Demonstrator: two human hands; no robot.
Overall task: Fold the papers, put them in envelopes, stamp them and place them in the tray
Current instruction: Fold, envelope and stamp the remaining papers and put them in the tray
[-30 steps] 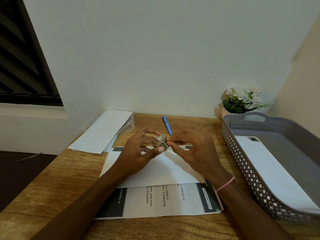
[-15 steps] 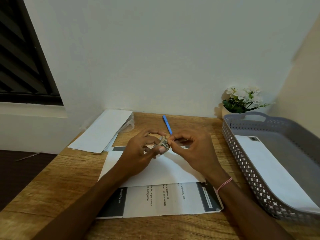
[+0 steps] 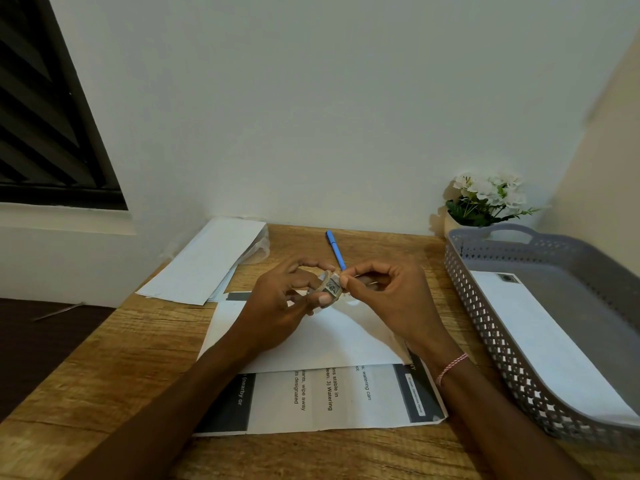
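Note:
A small roll of stamps is held above the table by my left hand, thumb and fingers curled around it. My right hand pinches the roll's free end with thumb and forefinger. Beneath both hands lies a white envelope on top of a printed paper. A grey perforated tray stands at the right and holds one white envelope with a stamp in its far corner.
A stack of blank white envelopes lies at the back left of the wooden table. A blue pen lies behind my hands. A pot of white flowers stands in the back right corner by the wall.
My hands have stayed in place above the envelope. The fingers of my right hand have shifted slightly at the end of the roll.

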